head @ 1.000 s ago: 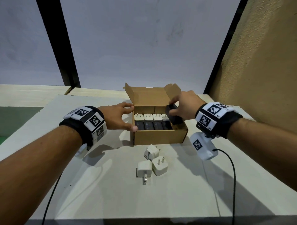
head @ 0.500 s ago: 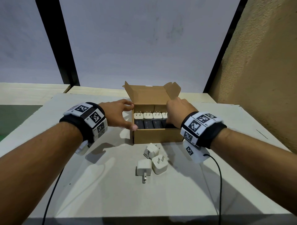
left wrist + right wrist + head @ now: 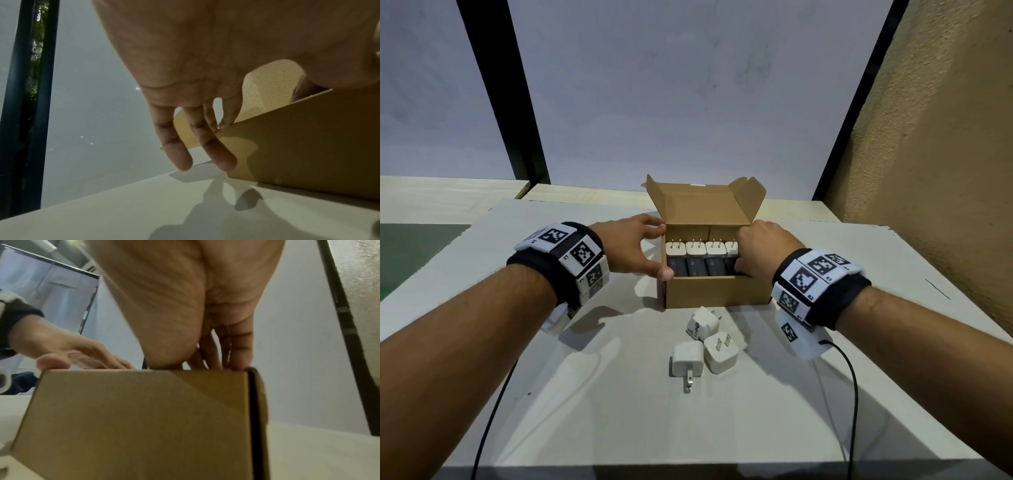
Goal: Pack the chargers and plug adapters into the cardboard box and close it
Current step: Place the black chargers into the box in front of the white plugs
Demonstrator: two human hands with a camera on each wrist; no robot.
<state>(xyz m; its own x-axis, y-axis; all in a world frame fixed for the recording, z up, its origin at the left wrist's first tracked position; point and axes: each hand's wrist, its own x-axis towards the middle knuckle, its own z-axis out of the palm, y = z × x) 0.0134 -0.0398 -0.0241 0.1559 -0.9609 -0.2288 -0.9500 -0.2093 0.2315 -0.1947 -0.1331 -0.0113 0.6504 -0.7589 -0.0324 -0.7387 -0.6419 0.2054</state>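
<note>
Cardboard box (image 3: 717, 294) is sitting lid-up on the white table (image 3: 592, 411), flap standing open at the far side so the interior stays reachable. Left hand (image 3: 631, 248) is bracing the box's left wall: thumb lying on the near-left corner, fingers (image 3: 207, 141) spread and straight down the outer wall, index tip resting on the rim. Likely purpose: keeping the light box from sliding.

Right hand (image 3: 763, 250) is reaching over the right end of the box, fingers (image 3: 240, 352) pressed together and pointing down inside the right wall; whether they are pinching the black charger (image 3: 734, 265) under them, cannot tell. Judged step: seating that charger at the right end of the front row.

Left of those fingertips, black chargers (image 3: 697, 266) are lining the near row, white plug adapters (image 3: 697, 248) standing prongs-up behind. Three loose white adapters (image 3: 703, 346) are waiting on the table, nearer than both hands.
</note>
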